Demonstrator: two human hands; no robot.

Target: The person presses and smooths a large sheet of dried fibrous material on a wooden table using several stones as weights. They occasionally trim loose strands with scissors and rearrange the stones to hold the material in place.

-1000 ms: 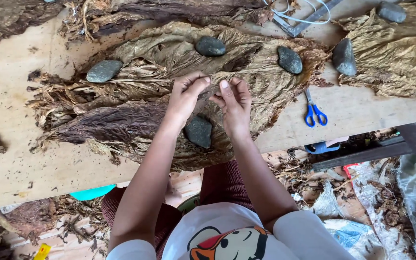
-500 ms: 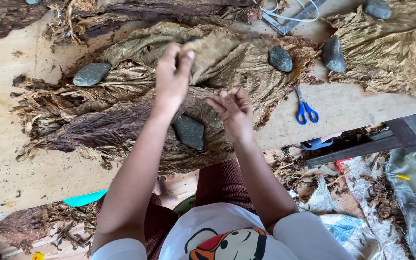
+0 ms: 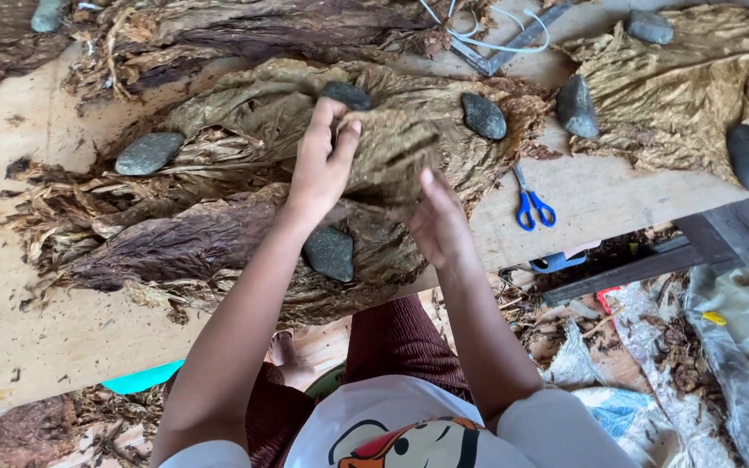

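Near the middle of the frame, the left hand (image 3: 322, 160) pinches the upper edge of a dried, olive-brown tobacco leaf (image 3: 392, 152), fingers closed on it and lifting it off the heap. The right hand (image 3: 437, 221) is just below and to the right, palm toward the leaf's lower edge, fingers loosely spread and touching it; whether it actually grips the leaf cannot be told. Under both hands lies a broad pile of flattened leaves (image 3: 192, 243) on a pale wooden table (image 3: 28, 338), weighted by grey stones: one (image 3: 331, 253) beside the left forearm, one (image 3: 148, 152) at left, one (image 3: 484, 115) right of the lifted leaf. Blue-handled scissors (image 3: 532, 204) lie on the bare board at right, well apart from the hands.
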